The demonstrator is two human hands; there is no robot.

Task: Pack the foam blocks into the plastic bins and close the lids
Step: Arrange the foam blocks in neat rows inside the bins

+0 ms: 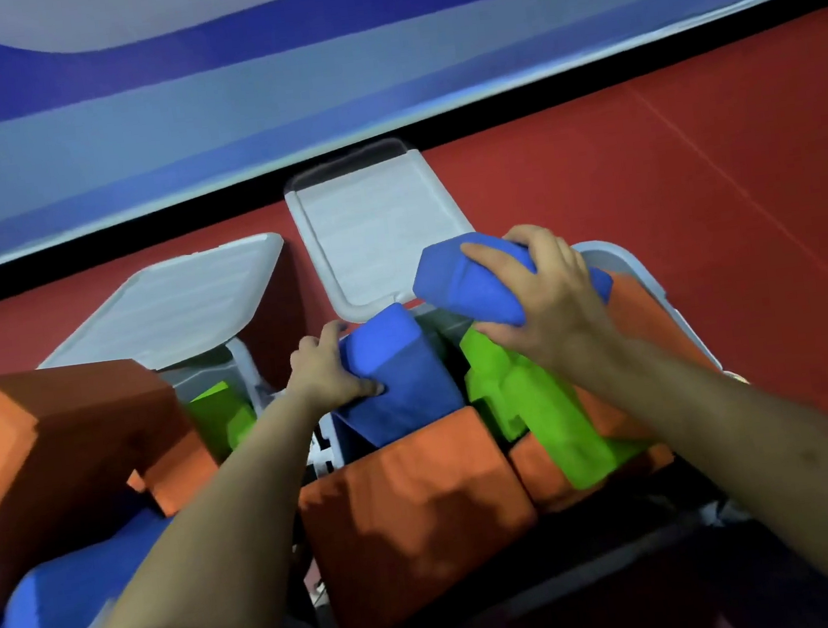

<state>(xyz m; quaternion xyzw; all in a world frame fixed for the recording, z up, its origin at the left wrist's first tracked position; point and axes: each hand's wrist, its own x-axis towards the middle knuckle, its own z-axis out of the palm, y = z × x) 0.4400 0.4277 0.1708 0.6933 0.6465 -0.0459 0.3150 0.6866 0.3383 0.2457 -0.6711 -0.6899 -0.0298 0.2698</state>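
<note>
Head view: the red floor (645, 184) fills the right and centre of the frame, with a blue and white wall (271, 72) across the top. Two bins stand side by side in the lower half. The right bin (656, 286) sits at centre right, its lid (371, 225) swung open and leaning back towards the wall. The left bin (248, 369) shows only a little of its rim; its lid (168, 305) is also up, tilted to the upper left. At the far left a big orange block (55, 447) sticks up, with a blue block (64, 612) below it at the lower left and a green block (222, 413) deeper inside. The right bin is piled above its rim: an orange block (413, 510) at the front, a long green block (540, 402) slanting across the middle. Your left hand (325, 370) grips the upper end of a dark blue block (399, 382) standing in that bin, fingers curled round its edge. Your right hand (548, 288) is wrapped over a lighter blue block (470, 281), which it holds above the green one.
</note>
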